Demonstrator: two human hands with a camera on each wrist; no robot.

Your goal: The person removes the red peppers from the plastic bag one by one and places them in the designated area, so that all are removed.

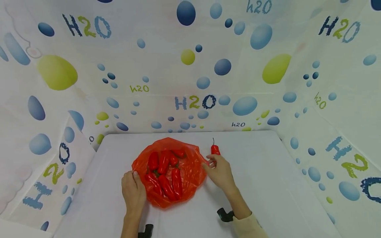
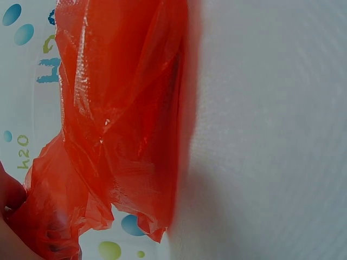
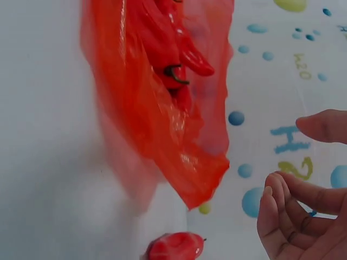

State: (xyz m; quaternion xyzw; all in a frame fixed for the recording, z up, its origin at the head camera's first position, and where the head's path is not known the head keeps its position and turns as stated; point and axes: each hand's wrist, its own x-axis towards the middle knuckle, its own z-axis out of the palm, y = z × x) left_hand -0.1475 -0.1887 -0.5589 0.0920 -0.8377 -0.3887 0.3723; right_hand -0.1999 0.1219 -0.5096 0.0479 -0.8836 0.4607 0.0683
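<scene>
A thin red plastic bag (image 1: 194, 180) (image 2: 122, 108) (image 3: 133, 92) lies wide-mouthed on the table, with several shiny red peppers (image 1: 177, 183) (image 3: 190, 57) inside it. At the bag's left rim my left hand (image 1: 133, 190) pinches the film; only a little of that hand (image 2: 11, 187) shows in the left wrist view. My right hand (image 1: 221, 172) (image 3: 303, 216) is beside the right rim, its thumb and bent fingers apart with nothing between them. Just beyond it, a single red pepper (image 1: 215, 150) (image 3: 176, 247) with a thin stem lies outside the bag, partly hidden in the head view.
The white table (image 1: 268, 185) extends around the bag on all sides. Behind and beside it hang white sheets (image 1: 166, 59) printed with blue and green drops and lettering. A black wrist mount (image 1: 225, 215) shows near the right forearm, another (image 1: 146, 230) near the left.
</scene>
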